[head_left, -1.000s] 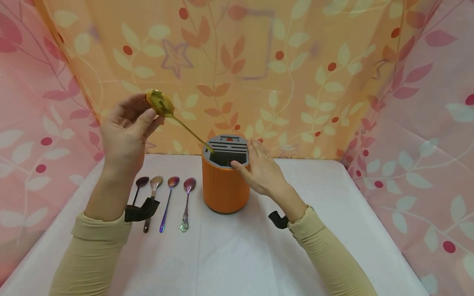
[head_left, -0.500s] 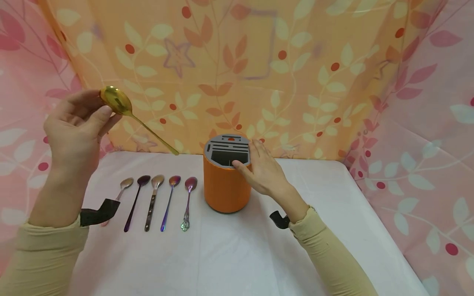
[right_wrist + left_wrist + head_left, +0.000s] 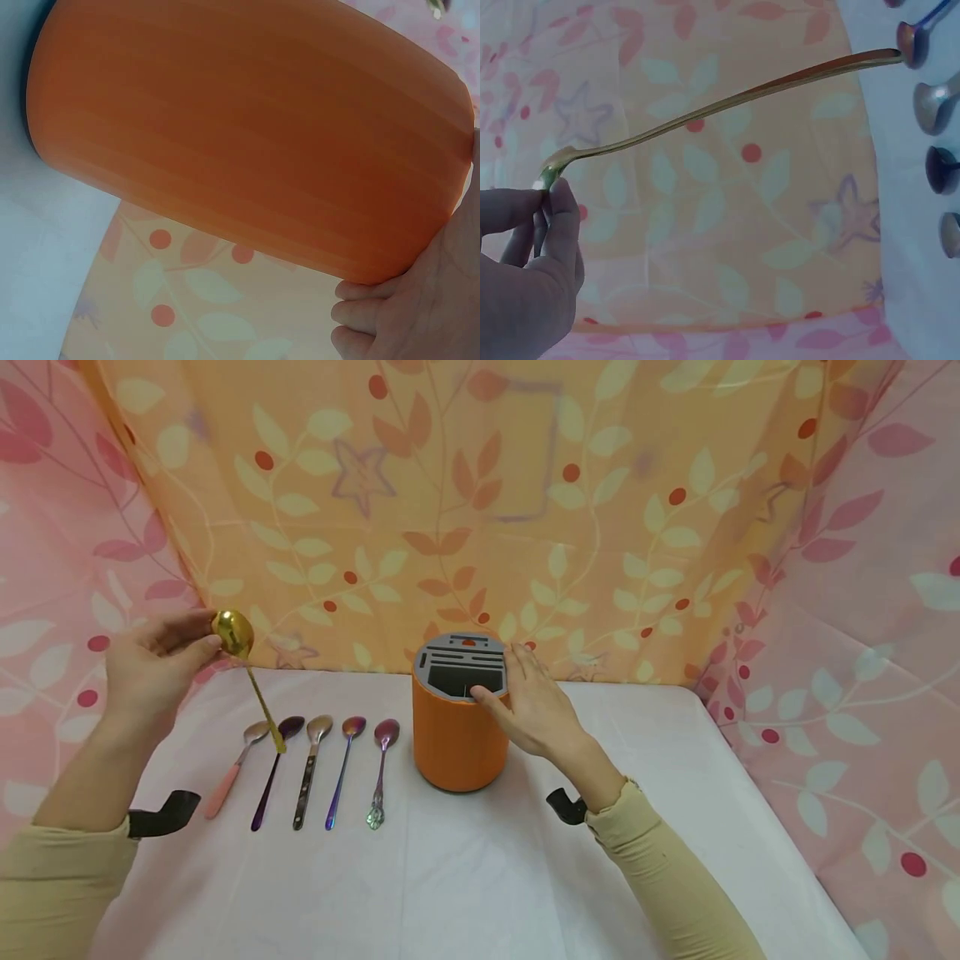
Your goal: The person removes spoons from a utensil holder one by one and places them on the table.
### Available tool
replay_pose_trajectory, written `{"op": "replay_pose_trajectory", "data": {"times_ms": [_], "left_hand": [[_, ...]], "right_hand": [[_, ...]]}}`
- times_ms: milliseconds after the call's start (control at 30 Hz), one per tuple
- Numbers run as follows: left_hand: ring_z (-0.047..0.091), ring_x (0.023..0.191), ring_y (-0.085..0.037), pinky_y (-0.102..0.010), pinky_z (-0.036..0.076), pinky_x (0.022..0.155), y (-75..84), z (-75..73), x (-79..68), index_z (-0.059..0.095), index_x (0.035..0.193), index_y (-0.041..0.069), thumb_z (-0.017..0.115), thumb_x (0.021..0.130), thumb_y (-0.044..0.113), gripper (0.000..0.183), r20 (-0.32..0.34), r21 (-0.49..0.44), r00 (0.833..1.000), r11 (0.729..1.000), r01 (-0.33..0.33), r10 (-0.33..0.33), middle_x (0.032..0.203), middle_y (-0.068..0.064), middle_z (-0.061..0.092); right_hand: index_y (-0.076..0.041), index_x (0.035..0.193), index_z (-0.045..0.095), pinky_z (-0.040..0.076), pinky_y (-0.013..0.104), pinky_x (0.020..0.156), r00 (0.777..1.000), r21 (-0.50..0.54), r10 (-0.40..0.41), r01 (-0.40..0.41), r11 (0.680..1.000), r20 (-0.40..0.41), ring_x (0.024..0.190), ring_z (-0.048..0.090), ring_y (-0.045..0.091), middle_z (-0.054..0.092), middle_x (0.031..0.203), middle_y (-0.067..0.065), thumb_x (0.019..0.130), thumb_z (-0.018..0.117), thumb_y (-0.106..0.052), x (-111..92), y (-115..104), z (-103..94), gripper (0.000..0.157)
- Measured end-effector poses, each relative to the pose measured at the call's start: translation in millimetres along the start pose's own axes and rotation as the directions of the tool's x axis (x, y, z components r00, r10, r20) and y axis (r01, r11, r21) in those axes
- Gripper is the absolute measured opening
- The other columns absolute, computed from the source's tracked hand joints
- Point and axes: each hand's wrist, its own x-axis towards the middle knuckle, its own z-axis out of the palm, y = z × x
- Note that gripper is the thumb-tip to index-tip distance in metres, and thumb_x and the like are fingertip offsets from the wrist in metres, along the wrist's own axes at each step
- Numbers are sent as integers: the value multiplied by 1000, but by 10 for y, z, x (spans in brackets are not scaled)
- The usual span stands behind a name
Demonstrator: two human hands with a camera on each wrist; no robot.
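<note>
My left hand [image 3: 153,672] pinches a gold spoon [image 3: 235,633] by its bowl between thumb and fingers. Its long handle slants down to the right, the tip over the row of spoons in the head view. In the left wrist view the gold spoon [image 3: 686,118] is seen edge-on, stretching away from the fingers. An orange cylindrical utensil holder [image 3: 459,743] with a grey slotted top [image 3: 461,652] stands at the middle of the table. My right hand [image 3: 542,702] rests on its right side, fingers fairly straight and thumb at the front of the rim.
Left of the holder, several spoons lie in a row on the white tablecloth [image 3: 465,877]: pink-handled [image 3: 223,791], dark purple [image 3: 267,789], brown-handled [image 3: 305,789], blue-purple [image 3: 339,782] and ornate-handled [image 3: 377,785]. A patterned orange curtain [image 3: 480,552] hangs behind the table.
The gold spoon's handle tip has left the holder's top. My left hand carried the spoon left, then lowered it, its handle now pointing more steeply down. The right hand stays at the holder.
</note>
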Motion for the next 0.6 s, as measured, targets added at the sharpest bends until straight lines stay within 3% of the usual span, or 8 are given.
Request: {"op": "replay_pose_trajectory", "data": {"times_ms": [100,267,433,500,567,600], "left_hand": [[74,83,-6,-16,59,74,-85,-201,49,79,111,9,69,93,-11,28,86,81,990,992,102,-108,95,4,78],[76,83,-7,-16,60,74,-237,-521,175,80,106,19,65,99,-5,29,214,210,939,951,226,-270,96,7,79],[75,83,-4,-14,59,74,-400,-793,293,80,99,31,60,103,-2,38,266,421,876,866,270,-403,93,10,78],[74,84,-3,-14,59,75,-459,-881,329,81,104,24,60,104,1,30,266,514,846,811,280,-461,93,12,77],[73,84,-3,-15,59,76,-514,-958,352,78,116,5,60,105,5,21,254,596,819,750,287,-515,95,13,76],[73,84,-3,-16,60,76,-540,-998,364,72,124,-5,59,106,7,25,246,632,806,720,288,-539,96,11,76]], "right_hand": [[4,163,20,9,45,131,1000,2,2,-2,1000,-3,160,14,34,16,172,20,100,27,-78,-6,3,-1,104],[4,163,21,10,44,130,1000,0,2,-2,1000,-10,159,15,34,17,171,21,101,28,-77,-9,6,-7,102],[3,163,22,10,44,131,1000,2,9,-9,1000,-8,159,14,34,17,171,20,102,29,-76,-21,2,-13,101],[3,163,22,10,44,131,1000,0,11,-11,1000,-7,159,14,34,17,171,20,101,28,-77,-26,5,-12,101],[3,163,21,10,44,130,1000,-3,11,-11,1000,-5,159,14,34,16,172,20,101,28,-77,-33,6,-15,102],[3,163,21,9,44,130,1000,-3,11,-11,1000,-4,160,13,34,16,172,20,101,27,-77,-37,5,-18,102]]}}
